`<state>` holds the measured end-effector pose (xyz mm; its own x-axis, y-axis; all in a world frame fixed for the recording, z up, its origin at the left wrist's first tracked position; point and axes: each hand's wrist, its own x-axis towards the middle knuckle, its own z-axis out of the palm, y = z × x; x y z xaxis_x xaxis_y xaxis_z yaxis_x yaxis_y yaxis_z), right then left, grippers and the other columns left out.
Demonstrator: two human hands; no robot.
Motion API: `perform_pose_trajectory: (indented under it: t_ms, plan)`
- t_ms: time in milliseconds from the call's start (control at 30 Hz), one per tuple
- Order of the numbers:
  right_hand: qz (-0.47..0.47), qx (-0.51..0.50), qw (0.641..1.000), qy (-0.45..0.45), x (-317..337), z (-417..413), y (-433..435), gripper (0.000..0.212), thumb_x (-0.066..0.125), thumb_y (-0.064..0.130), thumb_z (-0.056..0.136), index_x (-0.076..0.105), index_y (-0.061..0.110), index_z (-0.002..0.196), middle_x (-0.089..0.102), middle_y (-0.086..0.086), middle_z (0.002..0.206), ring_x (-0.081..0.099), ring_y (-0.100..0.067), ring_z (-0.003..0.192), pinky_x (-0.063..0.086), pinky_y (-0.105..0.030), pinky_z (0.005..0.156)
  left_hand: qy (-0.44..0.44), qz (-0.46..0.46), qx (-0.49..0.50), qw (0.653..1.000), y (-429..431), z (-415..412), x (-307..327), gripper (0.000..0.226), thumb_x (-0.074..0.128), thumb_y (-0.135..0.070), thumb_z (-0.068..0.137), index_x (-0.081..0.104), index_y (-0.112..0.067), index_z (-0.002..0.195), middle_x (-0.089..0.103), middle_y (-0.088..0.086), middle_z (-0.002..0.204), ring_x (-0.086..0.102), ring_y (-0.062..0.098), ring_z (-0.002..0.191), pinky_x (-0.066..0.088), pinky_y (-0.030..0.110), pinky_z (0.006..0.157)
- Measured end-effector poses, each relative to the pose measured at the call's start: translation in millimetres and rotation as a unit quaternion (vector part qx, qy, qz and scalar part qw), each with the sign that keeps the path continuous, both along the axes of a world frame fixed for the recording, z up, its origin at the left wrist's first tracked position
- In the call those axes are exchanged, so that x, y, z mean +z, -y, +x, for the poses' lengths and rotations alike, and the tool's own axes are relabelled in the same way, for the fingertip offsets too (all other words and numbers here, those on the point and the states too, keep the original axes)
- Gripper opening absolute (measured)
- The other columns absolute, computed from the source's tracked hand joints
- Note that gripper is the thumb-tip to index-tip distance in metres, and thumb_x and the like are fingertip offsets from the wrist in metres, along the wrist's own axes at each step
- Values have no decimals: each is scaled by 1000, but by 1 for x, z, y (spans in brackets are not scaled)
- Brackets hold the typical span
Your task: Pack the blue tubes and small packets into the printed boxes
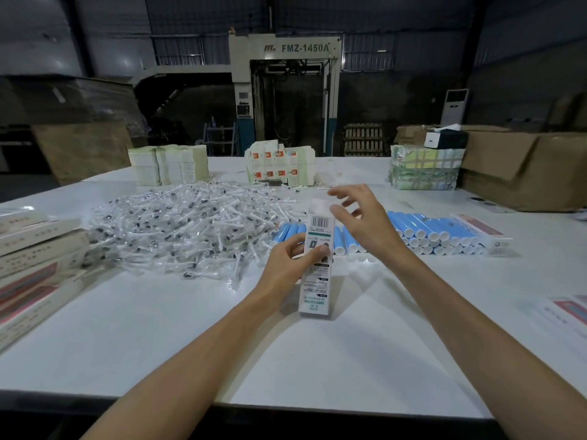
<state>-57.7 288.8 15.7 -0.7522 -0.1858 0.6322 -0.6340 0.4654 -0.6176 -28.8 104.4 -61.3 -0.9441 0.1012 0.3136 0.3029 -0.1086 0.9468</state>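
White printed cardboard box [316,287] is held upright at the white bench [222,344], the left hand [286,265] gripping its middle. The right hand [365,223] hovers at its top, fingers [341,190] loosely spread and holding nothing. Blue plastic tubes [428,231] lie in rows just behind, with clear small packets [190,223] heaped to the left.

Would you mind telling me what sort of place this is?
Likely a factory packing floor: an FMZ-1450A machine behind, a heap of small packets, and rows of blue tubes on a white worktable.
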Motion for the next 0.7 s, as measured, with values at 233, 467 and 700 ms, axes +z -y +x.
perform_pose_trajectory:
  t_ms: [233, 467, 700]
  plan:
    - [-184, 84, 971, 129, -53, 7, 3, 37, 67, 25, 102, 54, 24, 137, 75, -4, 112, 74, -14, 102, 58, -29, 87, 12, 24, -13, 1000, -3, -4, -6, 64, 92, -35, 84, 56, -35, 137, 81, 9, 117, 80, 32, 106, 64, 50, 88]
    - [-249, 116, 950, 150, -63, 5, 6, 35, 67, 17, 102, 66, 15, 137, 76, -9, 113, 74, -11, 97, 56, -20, 80, -40, -17, -15, 999, -4, -1, -2, 76, 83, -26, 96, 40, -60, 148, 81, 3, 117, 81, 25, 99, 64, 31, 70]
    - [-217, 147, 954, 149, -63, 4, 1, 19, 63, 22, 105, 72, 18, 122, 77, 1, 112, 73, -19, 105, 57, -23, 87, -24, -17, -17, 999, 5, -5, 1, 51, 73, -38, 102, 52, -55, 146, 81, 10, 116, 78, 29, 105, 64, 41, 76]
